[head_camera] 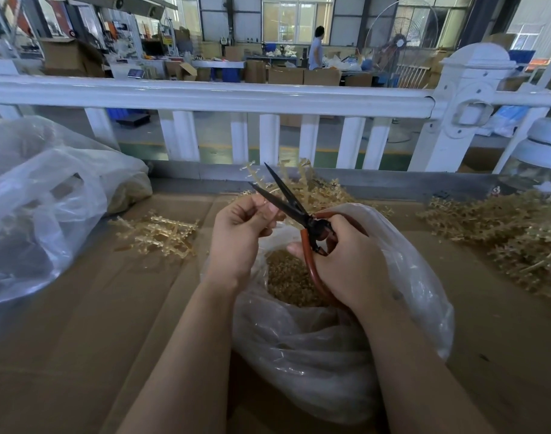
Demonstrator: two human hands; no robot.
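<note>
Closest to me the two bare forearms come up over a clear plastic bag (299, 355) standing open on the cardboard-covered table (80, 308). A heap of small tan cut pieces (286, 277) lies in the bottom of it.

Just above the bag's mouth the hands work close together but not touching. The right hand (346, 261) is wrapped through the red loops of the scissors (286, 198), whose dark blades stand apart and point up and away. The left hand (239, 233) pinches something thin and pale against the lower blade. It looks like a stem from one of the sprigs, though it is too slight to be sure of.

To make the cut well I'd hold that stem deep in the blades, near the pivot. I'd also keep the fingertips back from the edge and stay over the bag's mouth, so the piece drops in rather than onto the cardboard.

Further out lie the tan branched sprigs — a loose cluster (158, 233) on the left, more (315, 189) just behind the scissors, and a big tangle (503, 233) on the right. A large crumpled bag (48, 198) sits far left. Beyond the table runs a white railing (205, 95), and well past it a person (316, 48) stands among cartons on the workshop floor.
</note>
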